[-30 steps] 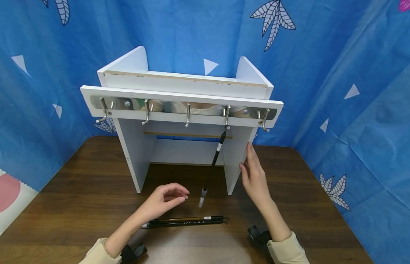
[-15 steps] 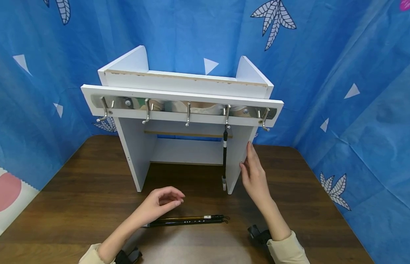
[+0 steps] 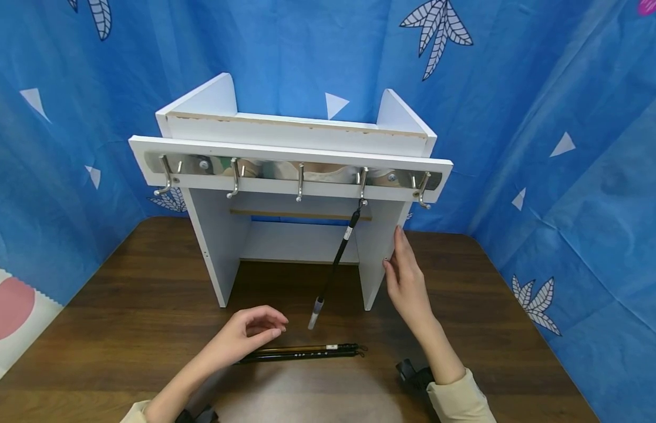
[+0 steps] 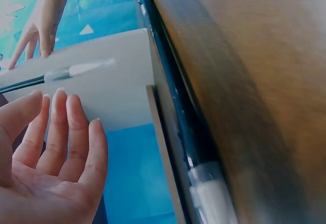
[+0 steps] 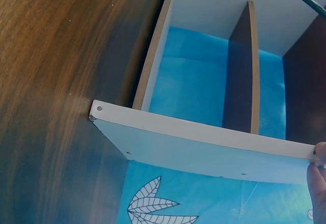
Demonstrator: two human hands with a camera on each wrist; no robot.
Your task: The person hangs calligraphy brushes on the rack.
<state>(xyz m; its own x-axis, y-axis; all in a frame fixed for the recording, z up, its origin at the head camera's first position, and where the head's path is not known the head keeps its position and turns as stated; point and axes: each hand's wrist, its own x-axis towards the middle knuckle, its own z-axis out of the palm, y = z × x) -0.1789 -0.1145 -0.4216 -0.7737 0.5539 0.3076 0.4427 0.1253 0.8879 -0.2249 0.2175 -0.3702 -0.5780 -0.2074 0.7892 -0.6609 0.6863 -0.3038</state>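
Note:
A black calligraphy brush (image 3: 338,255) with a clear cap over its white tip hangs by its loop from the fourth hook (image 3: 363,187) of the white rack (image 3: 291,148). It slants down to the left. My left hand (image 3: 254,336) hovers to the left of the brush's capped end, fingers loosely bent and holding nothing; the left wrist view shows its palm and fingers (image 4: 76,142). My right hand (image 3: 407,282) rests against the rack's right side panel (image 3: 377,252), fingers nearly straight on the outer side and thumb at the front edge.
Dark-handled calligraphy brushes (image 3: 306,355) lie side by side on the brown wooden table (image 3: 317,393), partly behind my left hand. The other hooks (image 3: 300,182) carry nothing. A blue patterned curtain (image 3: 285,53) hangs behind the rack.
The hanging brush has swung right to nearly vertical, then back out to the left. My left hand has drifted slightly down and left. My right hand keeps its place.

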